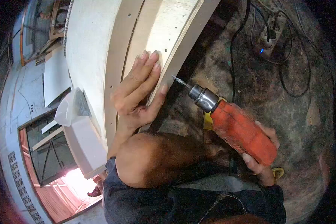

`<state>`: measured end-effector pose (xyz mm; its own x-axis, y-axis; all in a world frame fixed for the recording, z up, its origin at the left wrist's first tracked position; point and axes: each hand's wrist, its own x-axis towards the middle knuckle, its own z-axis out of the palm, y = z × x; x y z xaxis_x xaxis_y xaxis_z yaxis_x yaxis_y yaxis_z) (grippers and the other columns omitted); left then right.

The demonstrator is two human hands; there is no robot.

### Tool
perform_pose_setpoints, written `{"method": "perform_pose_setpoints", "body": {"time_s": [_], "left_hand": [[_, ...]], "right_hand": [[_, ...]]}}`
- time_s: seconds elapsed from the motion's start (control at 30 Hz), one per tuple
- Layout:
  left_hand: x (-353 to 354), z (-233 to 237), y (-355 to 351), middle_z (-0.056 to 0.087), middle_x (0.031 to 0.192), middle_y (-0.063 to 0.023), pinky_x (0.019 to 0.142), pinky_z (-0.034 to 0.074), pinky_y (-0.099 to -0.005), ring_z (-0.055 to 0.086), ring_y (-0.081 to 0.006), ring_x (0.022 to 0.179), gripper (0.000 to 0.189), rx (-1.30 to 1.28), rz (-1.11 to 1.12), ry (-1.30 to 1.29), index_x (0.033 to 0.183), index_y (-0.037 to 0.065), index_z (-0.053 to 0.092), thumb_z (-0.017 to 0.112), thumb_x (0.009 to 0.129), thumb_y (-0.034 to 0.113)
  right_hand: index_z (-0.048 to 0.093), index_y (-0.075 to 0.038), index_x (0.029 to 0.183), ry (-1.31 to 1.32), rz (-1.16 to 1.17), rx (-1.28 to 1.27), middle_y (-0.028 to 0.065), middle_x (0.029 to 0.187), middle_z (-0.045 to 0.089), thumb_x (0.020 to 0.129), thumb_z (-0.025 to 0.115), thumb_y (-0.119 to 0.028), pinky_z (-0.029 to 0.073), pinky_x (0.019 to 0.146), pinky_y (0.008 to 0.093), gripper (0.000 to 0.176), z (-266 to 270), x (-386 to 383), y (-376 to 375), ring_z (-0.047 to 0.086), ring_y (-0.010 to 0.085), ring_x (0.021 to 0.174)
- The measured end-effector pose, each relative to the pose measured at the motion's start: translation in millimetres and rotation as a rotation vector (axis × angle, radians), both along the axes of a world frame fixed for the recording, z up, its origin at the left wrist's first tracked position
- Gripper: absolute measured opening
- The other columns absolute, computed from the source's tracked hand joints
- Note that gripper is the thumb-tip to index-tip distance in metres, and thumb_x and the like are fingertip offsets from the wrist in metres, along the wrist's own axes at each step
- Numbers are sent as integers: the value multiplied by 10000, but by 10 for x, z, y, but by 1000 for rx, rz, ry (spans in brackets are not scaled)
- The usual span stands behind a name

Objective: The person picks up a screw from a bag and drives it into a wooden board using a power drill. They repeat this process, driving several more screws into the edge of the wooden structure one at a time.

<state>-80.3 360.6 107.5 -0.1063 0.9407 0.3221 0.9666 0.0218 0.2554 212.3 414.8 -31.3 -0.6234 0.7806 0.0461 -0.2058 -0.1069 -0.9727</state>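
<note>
A curved wooden piece [153,33] with pale panels and small dark holes runs from the top down to the middle. My left hand [140,89] lies on its edge strip, fingers stretched out over the surface and thumb at the outer edge. In my right hand [263,149] is a red power drill [242,130], its body hiding part of the fingers. The drill's metal chuck [203,98] holds a bit [181,81], whose tip is close to the outer edge of the wood, apart from my left hand.
A power strip [271,35] with plugs and a blue light lies at the upper right, with black cables [233,56] looping over the stained floor [298,123]. My bent knee [138,160] is just below my left hand. A white tray-like panel [84,142] stands at the left.
</note>
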Motion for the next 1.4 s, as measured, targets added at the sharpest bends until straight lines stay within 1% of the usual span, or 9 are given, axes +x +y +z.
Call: {"method": "perform_pose_setpoints", "body": {"time_s": [0.3, 0.37, 0.5, 0.6, 0.67, 1.0, 1.07, 1.3, 1.4], "left_hand": [[-21, 7, 6, 587, 1068, -218, 951, 396, -386, 538, -331, 1070, 322, 21, -16, 26, 986, -54, 624, 648, 667, -10], [-18, 23, 6, 589, 1064, -218, 949, 398, -384, 538, -331, 1071, 325, 10, -25, 36, 986, -52, 625, 649, 665, -8], [-15, 20, 2, 591, 1061, -216, 949, 400, -382, 537, -330, 1072, 322, 8, -16, 34, 978, -55, 627, 653, 660, -8], [-18, 7, 12, 591, 1060, -217, 950, 399, -381, 537, -329, 1072, 319, 10, -25, 34, 968, -58, 630, 654, 654, -10], [1, 9, 11, 590, 1060, -218, 951, 398, -382, 537, -329, 1071, 318, 0, 7, 34, 962, -61, 632, 656, 648, -11], [21, 12, 9, 594, 1046, -224, 952, 395, -394, 540, -334, 1067, 327, 6, 13, 28, 956, -68, 630, 643, 634, -15], [35, 9, 14, 596, 1039, -230, 951, 395, -394, 544, -336, 1062, 334, 19, 19, 6, 956, -68, 631, 638, 626, -16], [60, 37, 9, 599, 1028, -232, 946, 396, -402, 550, -341, 1052, 331, -8, 66, 10, 951, -67, 633, 641, 624, -17], [52, 37, 22, 602, 1022, -232, 936, 405, -401, 557, -345, 1039, 325, -18, 52, 27, 948, -66, 635, 642, 627, -16]], "right_hand": [[510, 97, 1088, 10, 12, 34, 192, 1002, 591, 504, 682, -251, 460, 838, 331, 701, 3, -31, 48, 594, 282, 935], [498, 104, 1095, 88, -62, -127, 198, 1012, 585, 508, 682, -239, 456, 849, 342, 704, 5, -57, -15, 591, 282, 940], [479, 110, 1107, 48, 32, -52, 202, 1028, 576, 517, 684, -216, 447, 866, 353, 704, 4, -13, 66, 585, 287, 950], [468, 108, 1117, 65, 17, -191, 203, 1033, 574, 531, 680, -199, 444, 872, 357, 694, 45, -23, 64, 583, 288, 951], [469, 105, 1114, 38, 51, -28, 207, 1036, 574, 537, 680, -198, 442, 874, 358, 685, 13, -8, 89, 581, 287, 957], [491, 110, 1095, 58, -9, -156, 206, 968, 598, 508, 674, -237, 470, 813, 322, 706, -11, -42, 29, 611, 265, 886], [494, 106, 1090, 38, -15, 14, 205, 961, 601, 511, 669, -236, 472, 806, 325, 695, -82, -5, 20, 614, 267, 882], [501, 104, 1072, 50, 23, 16, 203, 923, 606, 520, 672, -239, 486, 764, 326, 672, 73, -90, 88, 619, 280, 838], [500, 110, 1072, 24, -125, -234, 198, 890, 608, 533, 677, -250, 492, 724, 334, 671, 130, -123, 69, 618, 284, 801]]}}
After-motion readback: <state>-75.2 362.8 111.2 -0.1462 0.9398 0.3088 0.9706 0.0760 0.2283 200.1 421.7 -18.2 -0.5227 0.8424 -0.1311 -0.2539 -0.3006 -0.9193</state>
